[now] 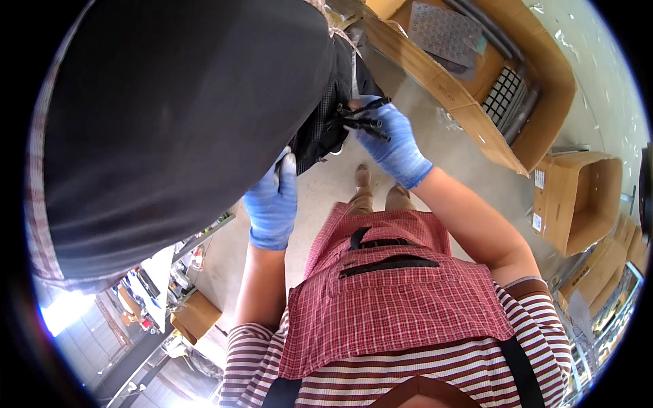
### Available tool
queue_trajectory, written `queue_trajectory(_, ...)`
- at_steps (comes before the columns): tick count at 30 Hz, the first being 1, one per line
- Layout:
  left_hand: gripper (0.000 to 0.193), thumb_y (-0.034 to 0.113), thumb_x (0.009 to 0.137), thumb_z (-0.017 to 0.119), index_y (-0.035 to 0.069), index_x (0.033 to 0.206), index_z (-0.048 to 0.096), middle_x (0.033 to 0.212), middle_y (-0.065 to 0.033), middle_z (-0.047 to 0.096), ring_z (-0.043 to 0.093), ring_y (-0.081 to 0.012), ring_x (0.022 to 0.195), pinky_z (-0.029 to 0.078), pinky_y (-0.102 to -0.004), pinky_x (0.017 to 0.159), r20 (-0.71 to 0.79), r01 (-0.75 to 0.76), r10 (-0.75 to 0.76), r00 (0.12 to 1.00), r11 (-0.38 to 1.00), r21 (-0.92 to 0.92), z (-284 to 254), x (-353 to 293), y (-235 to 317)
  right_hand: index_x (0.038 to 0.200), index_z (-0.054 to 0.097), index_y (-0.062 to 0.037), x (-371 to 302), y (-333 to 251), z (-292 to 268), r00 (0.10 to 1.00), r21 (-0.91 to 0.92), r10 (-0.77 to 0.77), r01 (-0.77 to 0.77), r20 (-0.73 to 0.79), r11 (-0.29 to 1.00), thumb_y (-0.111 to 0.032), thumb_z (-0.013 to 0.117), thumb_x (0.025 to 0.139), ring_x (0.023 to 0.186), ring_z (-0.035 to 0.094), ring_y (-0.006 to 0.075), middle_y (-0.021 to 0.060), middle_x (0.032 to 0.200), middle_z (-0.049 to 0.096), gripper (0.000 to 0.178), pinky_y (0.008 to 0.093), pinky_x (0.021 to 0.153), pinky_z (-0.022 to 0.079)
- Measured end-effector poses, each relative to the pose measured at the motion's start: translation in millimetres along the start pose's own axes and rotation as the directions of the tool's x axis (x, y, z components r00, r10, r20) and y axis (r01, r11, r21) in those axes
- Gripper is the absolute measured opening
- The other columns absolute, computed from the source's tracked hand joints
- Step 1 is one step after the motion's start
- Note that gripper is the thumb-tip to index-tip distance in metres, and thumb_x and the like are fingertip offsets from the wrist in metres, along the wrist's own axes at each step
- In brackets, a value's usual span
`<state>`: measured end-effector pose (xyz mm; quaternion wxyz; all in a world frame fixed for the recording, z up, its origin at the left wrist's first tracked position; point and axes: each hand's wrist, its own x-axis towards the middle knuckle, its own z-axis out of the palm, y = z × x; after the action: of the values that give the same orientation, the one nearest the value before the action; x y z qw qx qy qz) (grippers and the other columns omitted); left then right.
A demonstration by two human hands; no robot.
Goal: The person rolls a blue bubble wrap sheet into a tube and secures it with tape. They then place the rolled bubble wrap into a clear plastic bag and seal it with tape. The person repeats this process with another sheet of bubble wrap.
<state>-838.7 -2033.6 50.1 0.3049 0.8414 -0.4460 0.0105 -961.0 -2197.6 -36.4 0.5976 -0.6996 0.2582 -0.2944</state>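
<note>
Left hand (272, 200) has thumb and fingers pinched on the right edge of that big black cover (183, 129), which sits to its left and on past it to the far side. Right hand (391, 143) is curled up at the black cords (371, 126), ends lying across its fingers just right of the black mesh piece (320, 129), but its fingertips are hidden, so can't tell if it's actually gripping.
</note>
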Motion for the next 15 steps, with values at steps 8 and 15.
queue_trajectory(8,0.046,0.029,0.093,0.064,0.004,0.132,0.056,0.101,-0.0048,0.069,0.063,-0.0137,0.082,0.049,-0.0265,0.068,0.692,0.851,-0.496,0.524,0.335,-0.404,34,-51,-15,0.104,0.064,-0.0047,-25,-6,24,0.971,-0.187,0.175,-0.144,0.162,0.972,-0.025,0.062,0.090,0.089,0.065,0.0393,0.0198,0.092,0.067,0.025,0.0431,0.077,0.052)
queue_trajectory(15,0.030,0.031,0.091,0.067,0.007,0.108,0.064,0.088,-0.0045,0.068,0.064,-0.0141,0.073,0.049,-0.0275,0.060,0.613,0.742,-0.655,0.442,-0.117,-0.660,94,-26,14,0.109,0.064,-0.0068,-7,-5,9,0.962,-0.283,0.054,0.025,0.266,0.959,-0.011,0.056,0.090,0.093,0.065,0.0379,0.0202,0.099,0.067,0.021,0.0404,0.082,0.053)
